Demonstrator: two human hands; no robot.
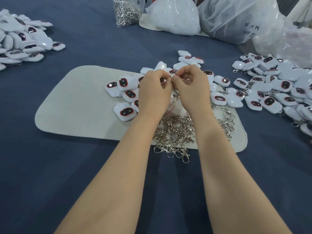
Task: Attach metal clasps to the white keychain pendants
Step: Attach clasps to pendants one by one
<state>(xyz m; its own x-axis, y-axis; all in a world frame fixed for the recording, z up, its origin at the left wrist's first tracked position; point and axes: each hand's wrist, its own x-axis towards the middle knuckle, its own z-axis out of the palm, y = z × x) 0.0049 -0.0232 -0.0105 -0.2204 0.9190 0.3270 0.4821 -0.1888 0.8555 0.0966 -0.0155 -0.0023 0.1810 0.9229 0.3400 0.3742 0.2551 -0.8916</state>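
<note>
Only the head view here, looking down over both forearms at a table under a dark blue cloth (84,174). The left hand (154,89) has its fingers curled and pinches a white pendant (160,65), which sticks up past the knuckles, lifted off the table. The right hand (192,88) is curled too, thumb and forefinger pinched tight right against the left fingertips. It seems to have the top ring of a clasp (174,96) that dangles down between the two hands, though the ring itself is too tiny to see properly. All this is over the far side of a beige felt mat (76,107). A loose heap of metal clasps (175,130) sits on the mat's near edge, between the wrists, with some spilling onto the cloth. More pendants (125,92) lie scattered on the mat around the hands, dark faces up. Off to the right is a bigger pile of pendants (278,88) with clasps showing on some, and another pile (20,39) sits far left. At the back there's a clear bag of clasps (125,12) next to some plastic bags (236,19).
</note>
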